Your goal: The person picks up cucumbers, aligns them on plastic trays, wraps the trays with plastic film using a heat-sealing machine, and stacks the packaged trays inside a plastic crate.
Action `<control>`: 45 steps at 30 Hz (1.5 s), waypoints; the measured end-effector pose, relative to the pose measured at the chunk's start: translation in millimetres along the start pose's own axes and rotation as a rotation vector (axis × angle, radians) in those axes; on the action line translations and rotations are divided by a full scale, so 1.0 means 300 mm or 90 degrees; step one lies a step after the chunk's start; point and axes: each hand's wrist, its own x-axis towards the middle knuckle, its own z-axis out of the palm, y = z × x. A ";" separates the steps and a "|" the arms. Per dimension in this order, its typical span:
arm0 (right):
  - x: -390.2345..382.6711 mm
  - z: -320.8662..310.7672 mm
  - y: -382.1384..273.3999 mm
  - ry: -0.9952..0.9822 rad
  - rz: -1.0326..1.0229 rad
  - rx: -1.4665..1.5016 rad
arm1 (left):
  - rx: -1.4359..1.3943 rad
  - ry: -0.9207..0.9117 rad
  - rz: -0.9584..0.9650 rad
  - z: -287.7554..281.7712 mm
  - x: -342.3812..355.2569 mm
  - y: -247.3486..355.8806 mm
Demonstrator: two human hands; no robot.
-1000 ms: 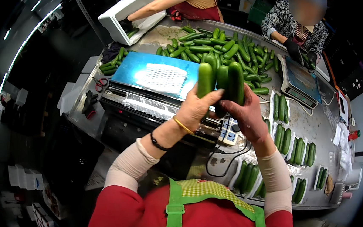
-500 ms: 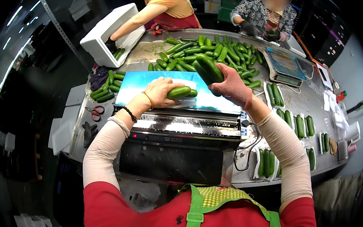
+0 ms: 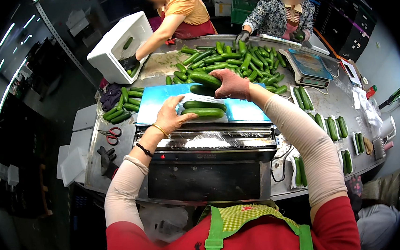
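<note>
Two cucumbers (image 3: 203,111) lie side by side on a white tray (image 3: 189,97) atop the blue surface (image 3: 153,98) of a wrapping machine. My bare left hand (image 3: 168,115) is at the tray's left end, thumb and fingers spread apart around it, the thumb by the nearer cucumber. In a pinkish glove, my right hand (image 3: 232,84) grips two more cucumbers (image 3: 205,80) just above the far side of the tray. Clear film (image 3: 210,137) runs across the black and silver wrapping machine (image 3: 204,176) in front of me.
A large cucumber pile (image 3: 246,60) covers the far table. One co-worker reaches into a white foam box (image 3: 109,52); another's gloved hand (image 3: 243,36) is by the pile. Scissors (image 3: 112,136) and a dark glove (image 3: 107,158) lie left. At right are a scale (image 3: 306,67) and trayed cucumbers (image 3: 332,128).
My left hand has drawn back from the cucumbers, which now lie on the tray. My right hand has come left and lower with its cucumbers. A co-worker's hand has moved to the pile.
</note>
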 end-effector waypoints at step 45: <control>-0.067 0.084 0.039 0.053 0.188 -0.126 | -0.058 -0.289 0.099 -0.017 0.343 -0.280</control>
